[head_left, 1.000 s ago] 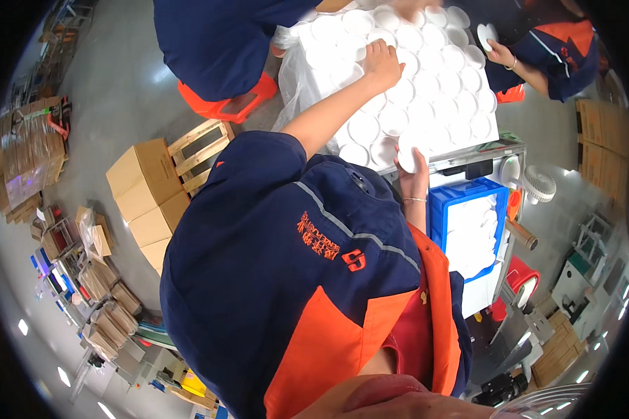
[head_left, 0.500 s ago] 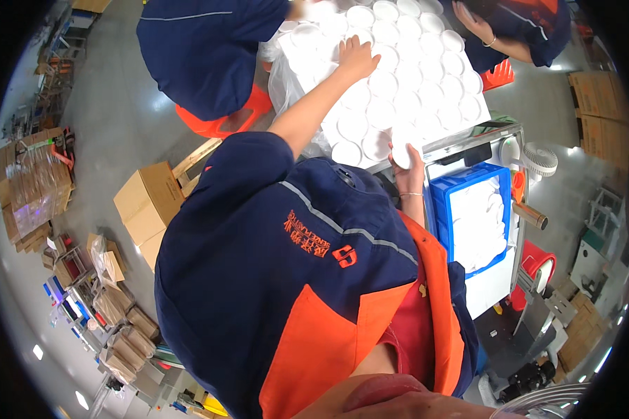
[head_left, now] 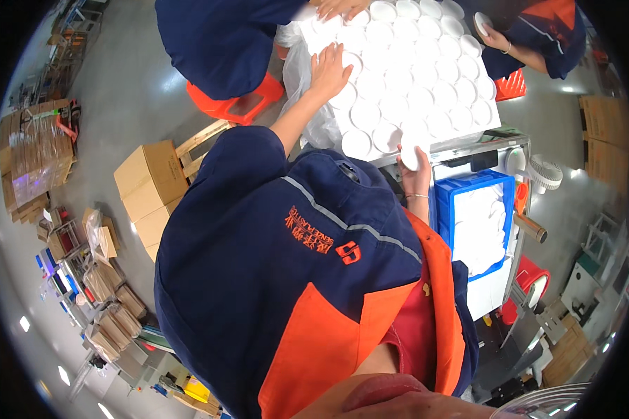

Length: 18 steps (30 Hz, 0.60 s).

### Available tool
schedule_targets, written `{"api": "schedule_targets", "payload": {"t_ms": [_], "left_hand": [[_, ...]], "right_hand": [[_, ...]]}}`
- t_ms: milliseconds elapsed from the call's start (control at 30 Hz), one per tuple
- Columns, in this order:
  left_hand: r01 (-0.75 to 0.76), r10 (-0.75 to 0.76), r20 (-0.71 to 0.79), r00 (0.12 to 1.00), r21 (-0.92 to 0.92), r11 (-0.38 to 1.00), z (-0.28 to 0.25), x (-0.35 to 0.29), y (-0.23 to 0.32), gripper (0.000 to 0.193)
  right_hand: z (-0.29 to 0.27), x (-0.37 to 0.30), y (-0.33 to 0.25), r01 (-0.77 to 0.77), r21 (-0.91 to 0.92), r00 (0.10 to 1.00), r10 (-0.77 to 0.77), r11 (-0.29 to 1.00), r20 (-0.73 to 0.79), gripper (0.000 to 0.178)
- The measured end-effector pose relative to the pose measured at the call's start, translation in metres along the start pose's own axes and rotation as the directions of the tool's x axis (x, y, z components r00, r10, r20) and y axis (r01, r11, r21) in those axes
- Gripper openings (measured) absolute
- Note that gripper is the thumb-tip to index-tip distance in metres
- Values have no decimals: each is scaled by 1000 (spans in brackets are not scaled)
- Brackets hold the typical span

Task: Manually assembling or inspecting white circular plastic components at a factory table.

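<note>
Left hand (head_left: 329, 74) spread over table (head_left: 479, 146); right hand (head_left: 416, 179) pinching white disc (head_left: 409, 158); grey floor (head_left: 126, 91) beyond.

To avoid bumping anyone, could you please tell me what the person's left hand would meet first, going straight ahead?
The left hand would probably meet the white disc just ahead, then a co-worker's hand, though depth is unclear.

Bright glare over white discs (head_left: 421, 75), curved fisheye edges, black corners
</note>
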<state>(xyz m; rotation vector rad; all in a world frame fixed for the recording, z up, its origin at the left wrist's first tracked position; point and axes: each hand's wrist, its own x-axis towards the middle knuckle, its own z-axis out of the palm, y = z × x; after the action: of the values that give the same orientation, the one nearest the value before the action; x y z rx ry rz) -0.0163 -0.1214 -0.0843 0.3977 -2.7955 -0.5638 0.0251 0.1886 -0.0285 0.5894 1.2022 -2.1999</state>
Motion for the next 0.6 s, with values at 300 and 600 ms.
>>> {"api": "schedule_targets", "payload": {"t_ms": [300,600], "left_hand": [[130,-137,-125,983,-60,990,4,21,-6,57],[131,-138,-150,979,-57,990,1,15,-15,51]], "right_hand": [[6,-2,0,18,-12,1000,-18,1000,9,36],[1,-4,-1,28,13,999,-27,1000,-25,34]]}}
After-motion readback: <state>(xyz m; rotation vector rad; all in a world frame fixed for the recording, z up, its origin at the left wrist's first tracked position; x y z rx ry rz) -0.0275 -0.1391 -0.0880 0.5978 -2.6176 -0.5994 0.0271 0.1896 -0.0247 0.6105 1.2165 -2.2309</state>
